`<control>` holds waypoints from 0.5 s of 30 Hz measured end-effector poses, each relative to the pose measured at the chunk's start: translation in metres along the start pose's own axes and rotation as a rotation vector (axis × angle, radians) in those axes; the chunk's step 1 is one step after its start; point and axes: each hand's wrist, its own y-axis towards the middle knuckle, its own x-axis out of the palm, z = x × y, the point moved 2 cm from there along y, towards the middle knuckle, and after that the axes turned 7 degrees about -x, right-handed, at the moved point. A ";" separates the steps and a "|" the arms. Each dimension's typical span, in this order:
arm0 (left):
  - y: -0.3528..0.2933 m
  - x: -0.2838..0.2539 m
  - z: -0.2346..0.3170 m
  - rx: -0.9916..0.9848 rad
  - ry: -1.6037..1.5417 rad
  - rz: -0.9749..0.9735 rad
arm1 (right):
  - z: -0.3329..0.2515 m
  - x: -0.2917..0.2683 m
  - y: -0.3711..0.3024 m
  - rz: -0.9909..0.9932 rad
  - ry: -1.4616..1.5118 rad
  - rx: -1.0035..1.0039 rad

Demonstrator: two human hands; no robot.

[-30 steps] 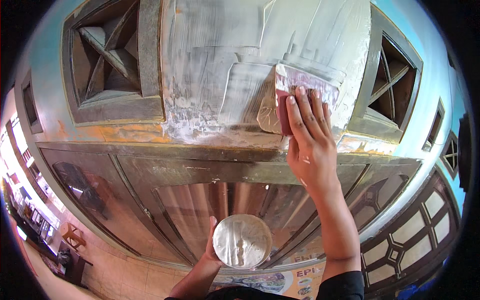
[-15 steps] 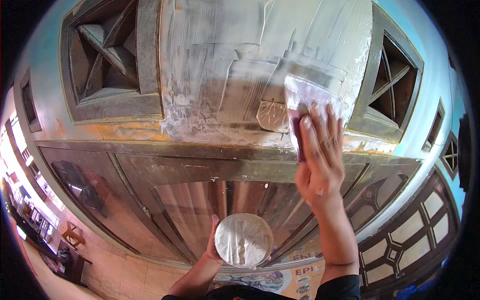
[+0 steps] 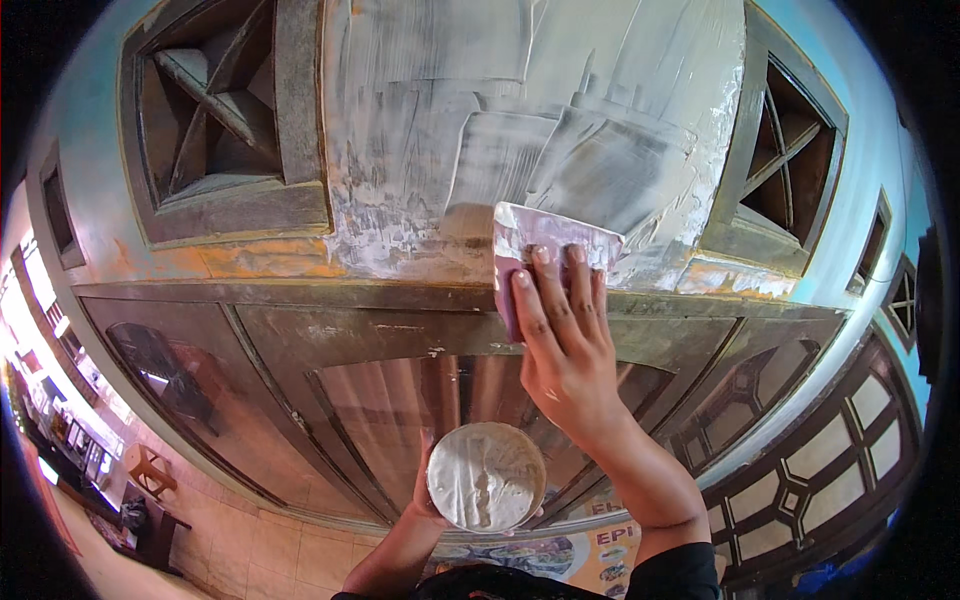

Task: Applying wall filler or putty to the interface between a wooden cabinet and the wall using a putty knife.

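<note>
My right hand grips a purple putty spreader smeared with white filler, its fingers laid along the near face. The spreader's upper edge rests against the lower part of a wall panel streaked with white and grey putty. Low in the middle, my left hand holds a round tub from its left side, with fingertips showing at its lower right. Pale, thick putty with ridged marks fills the tub.
Wooden vent frames with crossed slats flank the panel. Below runs a dark wooden beam above glazed doors with curtains behind. At lower left, a brown stool stands on the tiled floor.
My right hand has swept the spreader left and slightly down across the panel's lower part. The raised putty patch beside it no longer shows. My left hand and the tub stay almost still.
</note>
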 end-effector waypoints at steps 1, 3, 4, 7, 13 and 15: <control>-0.004 -0.004 0.003 0.005 0.007 -0.003 | 0.000 -0.011 0.002 0.034 0.022 -0.019; -0.020 -0.040 0.014 0.357 -0.359 0.439 | 0.005 -0.040 0.010 0.175 0.041 -0.008; -0.029 -0.055 0.014 0.194 -0.018 0.342 | 0.010 -0.053 0.015 0.185 0.001 0.028; -0.020 -0.034 0.008 0.142 -0.068 0.273 | 0.035 -0.056 0.015 0.201 -0.122 0.132; -0.014 -0.018 0.000 0.032 -0.114 -0.089 | 0.019 -0.012 0.010 0.097 -0.207 0.250; -0.027 -0.042 0.008 0.094 -0.115 0.123 | 0.007 -0.008 0.019 0.108 -0.189 0.268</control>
